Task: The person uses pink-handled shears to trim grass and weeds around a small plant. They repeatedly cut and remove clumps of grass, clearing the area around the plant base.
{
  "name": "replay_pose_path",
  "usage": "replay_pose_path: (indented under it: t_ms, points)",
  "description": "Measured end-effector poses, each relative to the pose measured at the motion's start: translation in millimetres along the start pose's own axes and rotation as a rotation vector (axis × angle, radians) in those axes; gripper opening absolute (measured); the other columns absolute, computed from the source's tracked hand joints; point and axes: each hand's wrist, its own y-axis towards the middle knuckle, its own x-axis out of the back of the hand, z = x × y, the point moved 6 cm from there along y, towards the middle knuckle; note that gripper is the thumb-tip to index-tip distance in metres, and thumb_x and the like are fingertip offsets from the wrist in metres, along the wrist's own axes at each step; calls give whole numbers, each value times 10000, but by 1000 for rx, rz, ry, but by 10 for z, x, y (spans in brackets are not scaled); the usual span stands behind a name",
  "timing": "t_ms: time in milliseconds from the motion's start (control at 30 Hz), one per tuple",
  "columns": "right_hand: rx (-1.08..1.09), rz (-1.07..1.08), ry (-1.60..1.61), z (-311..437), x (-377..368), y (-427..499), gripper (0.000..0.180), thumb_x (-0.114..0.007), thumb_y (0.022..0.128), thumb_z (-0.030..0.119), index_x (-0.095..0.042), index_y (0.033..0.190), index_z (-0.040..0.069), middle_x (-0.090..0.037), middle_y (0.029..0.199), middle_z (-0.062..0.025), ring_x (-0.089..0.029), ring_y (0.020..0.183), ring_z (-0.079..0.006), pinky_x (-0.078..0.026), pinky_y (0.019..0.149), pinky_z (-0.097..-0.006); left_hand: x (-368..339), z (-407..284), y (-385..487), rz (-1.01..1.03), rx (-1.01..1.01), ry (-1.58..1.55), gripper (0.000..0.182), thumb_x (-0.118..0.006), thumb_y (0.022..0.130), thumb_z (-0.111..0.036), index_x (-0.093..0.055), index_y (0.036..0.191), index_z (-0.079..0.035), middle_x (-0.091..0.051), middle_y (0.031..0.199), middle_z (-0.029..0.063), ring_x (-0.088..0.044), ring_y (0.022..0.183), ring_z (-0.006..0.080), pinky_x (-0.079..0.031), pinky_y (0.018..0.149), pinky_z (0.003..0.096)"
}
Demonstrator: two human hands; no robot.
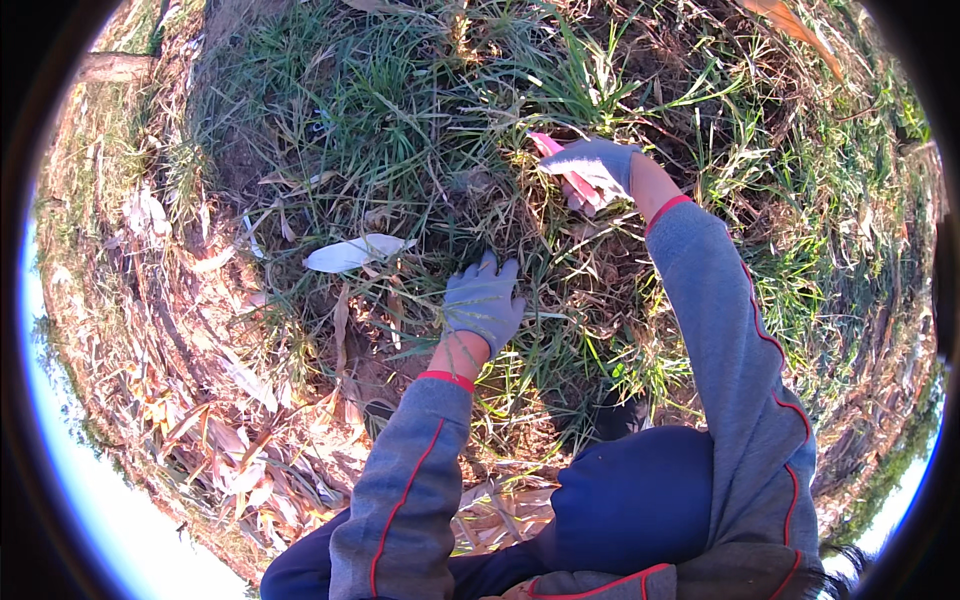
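Observation:
My left hand [484,300], in a thin grey glove, reaches down into the grass [390,142], its fingers slightly apart and their tips partly hidden by blades. Farther forward and to the right, my right hand [600,169], also gloved, is closed around a pink object [551,145], perhaps a tool handle; its far end cannot be made out in the grass. A pale, husk-like leaf [356,253] lies on the grass to the left of my left hand.
Dry leaves and husks [240,457] cover the ground at the lower left. My bent knee [637,495] in dark blue trousers is close below my hands. At the upper right, a brown dry leaf [795,30] stands out over the grass.

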Motion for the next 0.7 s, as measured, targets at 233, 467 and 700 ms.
replay_pose_path:
  t_ms: [233,467,700]
  points:
    - [-7,-4,-44,53,-72,104,424,-723,843,442,-589,1083,119,-588,726,-39,-630,611,-192,-510,536,-375,-10,21,-7,10,17,-4,598,-581,873,-389,-471,1405,-140,-440,1457,244,-488,1283,408,-372,1058,510]
    - [194,-109,117,64,-251,297,296,-748,857,319,-612,951,74,-506,603,6,-485,463,-99,-379,404,-268,-41,26,18,5,19,30,602,-586,868,-391,-471,1409,-154,-447,1450,239,-500,1273,395,-382,1045,500]
    - [307,-53,-94,-141,-408,122,547,-763,807,421,-620,1201,69,-641,792,-69,-618,585,-162,-512,503,-309,-69,44,27,-7,15,29,590,-586,868,-400,-478,1396,-159,-470,1430,240,-516,1251,395,-390,1025,492]
